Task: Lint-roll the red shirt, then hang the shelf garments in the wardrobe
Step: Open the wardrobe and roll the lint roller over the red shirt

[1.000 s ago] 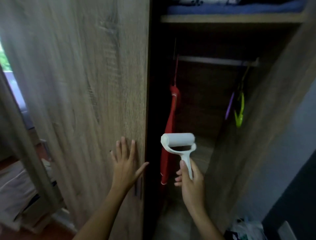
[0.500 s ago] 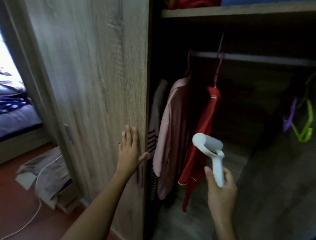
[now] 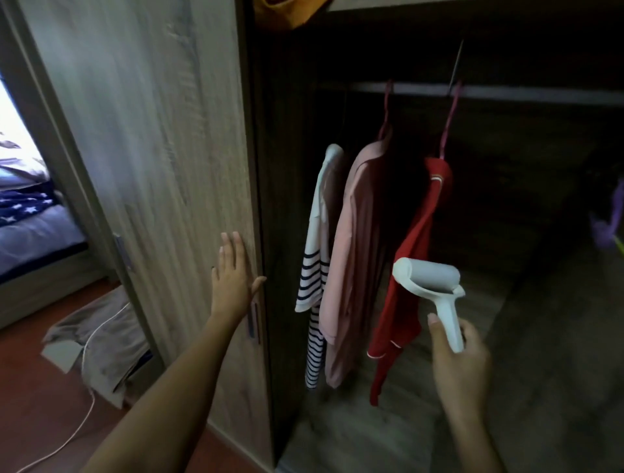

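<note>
1. The left hand (image 3: 231, 278) lies flat on the wardrobe door (image 3: 162, 168), near its edge. The fingers are straight and spread, and the thumb sticks out to the side.
2. The right hand (image 3: 461, 364) holds a white lint roller (image 3: 430, 287). Its fingers and thumb curl round the handle, and the roll part points up.
3. The roller is in front of the red shirt (image 3: 410, 266), low down on it. I cannot tell if the roll touches the cloth.
4. The red shirt hangs on a pink hanger (image 3: 449, 118) from the rail (image 3: 506, 91) inside the wardrobe. It hangs side-on, with one sleeve drooping at the bottom.
5. Left of the red shirt hangs a pink top (image 3: 354, 256) on its own hanger.
6. Left of that hangs a white top with dark stripes (image 3: 315, 270), closest to the door.
7. Above the rail is a shelf (image 3: 472, 3). An orange cloth (image 3: 287, 13) droops over its left end.
8. Far right, at the edge of the view, there is something purple (image 3: 607, 222). It is too blurry to tell what it is.
9. The wardrobe is dark inside, and its floor is wood.
10. Left of the door, a bed (image 3: 30, 229) with a blue starry cover (image 3: 23, 209) shows through a doorway.
11. On the red floor (image 3: 37, 412) by the door lies a heap of brown cloth (image 3: 98, 341) with a white cord (image 3: 87, 388) running across it.
</note>
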Available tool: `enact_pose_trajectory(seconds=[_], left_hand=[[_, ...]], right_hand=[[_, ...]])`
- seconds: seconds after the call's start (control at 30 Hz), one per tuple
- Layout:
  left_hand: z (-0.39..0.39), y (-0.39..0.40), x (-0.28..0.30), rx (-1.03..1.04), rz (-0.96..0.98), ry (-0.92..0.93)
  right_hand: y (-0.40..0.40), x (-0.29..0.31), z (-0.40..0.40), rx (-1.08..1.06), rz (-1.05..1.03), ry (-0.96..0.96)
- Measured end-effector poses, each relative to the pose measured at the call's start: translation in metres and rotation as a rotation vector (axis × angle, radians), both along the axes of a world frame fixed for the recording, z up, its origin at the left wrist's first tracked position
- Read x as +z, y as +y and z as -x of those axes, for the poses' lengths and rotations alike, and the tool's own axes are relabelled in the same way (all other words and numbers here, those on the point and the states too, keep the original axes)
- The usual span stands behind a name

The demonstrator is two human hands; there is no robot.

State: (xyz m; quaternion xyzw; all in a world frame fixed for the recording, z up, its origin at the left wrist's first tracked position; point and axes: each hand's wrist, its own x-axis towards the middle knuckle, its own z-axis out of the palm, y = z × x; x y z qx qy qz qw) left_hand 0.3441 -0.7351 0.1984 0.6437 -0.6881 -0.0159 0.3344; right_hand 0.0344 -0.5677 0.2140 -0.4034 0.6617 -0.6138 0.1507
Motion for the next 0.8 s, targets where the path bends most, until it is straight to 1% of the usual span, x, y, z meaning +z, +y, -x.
enact_pose_trajectory(seconds=[0.27, 0.43, 0.5, 0.57, 0.6, 0.63, 0.67, 0.73, 0.8], left_hand=[[-0.027, -0.018, 0.000, 0.006, -0.008, -0.006], [-0.028, -0.020, -0.002, -0.018, 0.013, -0.016], [-0.025, -0.018, -0.001, -0.009, 0.012, 0.011], [-0.014, -0.013, 0.000, 0.031, 0.050, 0.052], [-0.004, -0.009, 0.001, 0.042, 0.108, 0.075], [0.009, -0.003, 0.004, 0.019, 0.192, 0.100], [0.026, 0.004, 0.009, -0.055, 0.291, 0.122], [0.067, 0.020, 0.025, -0.305, 0.460, 0.133], [0.110, 0.035, 0.043, -0.496, 0.520, 0.134]], right_hand=[[-0.008, 0.005, -0.018, -0.039, 0.014, 0.001], [-0.016, 0.009, -0.031, -0.051, 0.015, 0.000], [-0.018, 0.009, -0.036, -0.052, 0.029, 0.007], [-0.018, 0.010, -0.039, -0.060, 0.039, 0.008], [-0.018, 0.010, -0.040, -0.069, 0.044, 0.005], [-0.017, 0.010, -0.040, -0.081, 0.053, 0.001], [-0.017, 0.010, -0.039, -0.100, 0.063, -0.007], [-0.015, 0.009, -0.036, -0.134, 0.078, -0.032], [-0.013, 0.007, -0.027, -0.167, 0.077, -0.055]])
